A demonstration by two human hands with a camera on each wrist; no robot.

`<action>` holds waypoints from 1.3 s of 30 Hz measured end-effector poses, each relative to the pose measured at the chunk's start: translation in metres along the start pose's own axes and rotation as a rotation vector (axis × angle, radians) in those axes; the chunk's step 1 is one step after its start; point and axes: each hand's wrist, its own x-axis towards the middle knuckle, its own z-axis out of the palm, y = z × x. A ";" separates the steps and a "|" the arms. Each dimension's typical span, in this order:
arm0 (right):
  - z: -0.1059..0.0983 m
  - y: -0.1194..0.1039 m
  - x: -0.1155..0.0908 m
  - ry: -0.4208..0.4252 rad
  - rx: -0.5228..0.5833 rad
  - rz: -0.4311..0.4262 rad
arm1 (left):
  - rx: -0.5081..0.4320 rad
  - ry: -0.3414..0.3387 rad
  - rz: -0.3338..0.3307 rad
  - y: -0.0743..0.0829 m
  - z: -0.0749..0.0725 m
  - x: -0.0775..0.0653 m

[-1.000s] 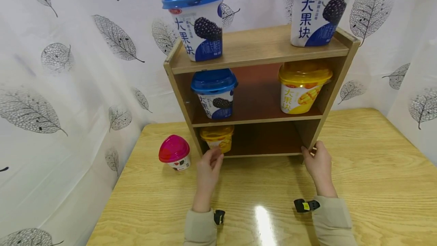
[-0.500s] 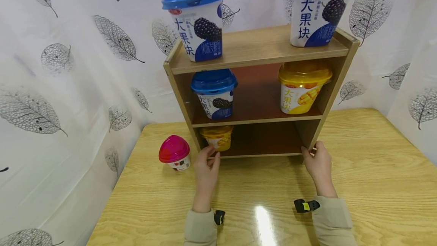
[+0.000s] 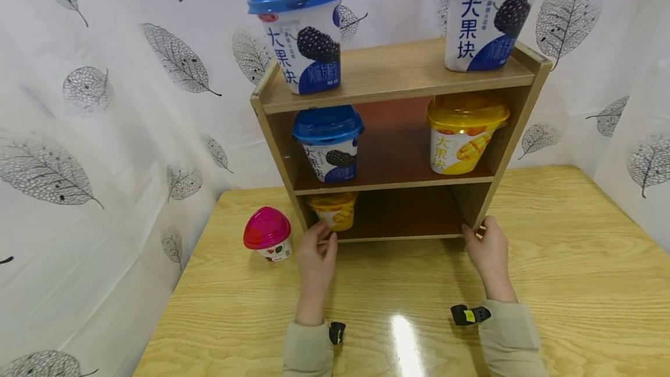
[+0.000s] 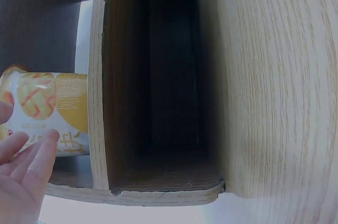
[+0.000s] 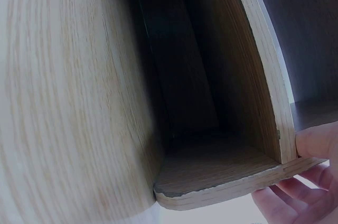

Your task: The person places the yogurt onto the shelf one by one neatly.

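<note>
A yellow-lidded yogurt cup (image 3: 337, 214) stands at the left end of the wooden shelf's (image 3: 398, 238) lowest board. My left hand (image 3: 316, 260) is at the front of this cup; in the left wrist view its fingers (image 4: 39, 163) lie against the cup's printed side, without wrapping round it. At the opposite lower corner, my right hand (image 3: 487, 249) grips the shelf's side panel. The right wrist view shows the thumb inside the panel and the other fingers (image 5: 277, 203) outside it.
Blue-lidded cups stand on the top board (image 3: 392, 68) and at the middle board's left. Another yellow-lidded cup (image 3: 463, 135) is at the middle right. A pink-lidded cup (image 3: 268, 234) sits tilted-looking on the table (image 3: 235, 319), left of the shelf. Leaf-patterned cloth (image 3: 131, 132) hangs behind.
My left hand has shifted slightly left along the cup's front, and the lower yellow-lidded cup has moved a little left and back. My right hand stays on the side panel.
</note>
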 end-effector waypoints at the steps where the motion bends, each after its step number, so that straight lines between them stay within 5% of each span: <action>1: 0.000 0.000 0.000 0.000 -0.001 -0.001 | 0.004 0.001 0.002 0.000 0.000 0.000; 13: 0.000 0.000 0.001 0.001 -0.011 0.004 | 0.039 0.084 -0.056 0.002 -0.010 0.000; 20: 0.000 0.000 0.001 -0.003 -0.001 0.009 | 0.143 0.255 0.107 -0.004 -0.026 0.008; 23: 0.000 0.001 0.001 -0.002 -0.004 0.005 | 0.186 0.307 0.123 -0.007 -0.034 0.010; 33: 0.001 0.003 0.001 -0.001 -0.004 -0.002 | 0.362 0.350 -0.027 -0.019 -0.058 0.013; 39: 0.001 0.002 0.000 0.001 -0.003 -0.006 | 0.427 0.275 -0.070 -0.028 -0.063 0.012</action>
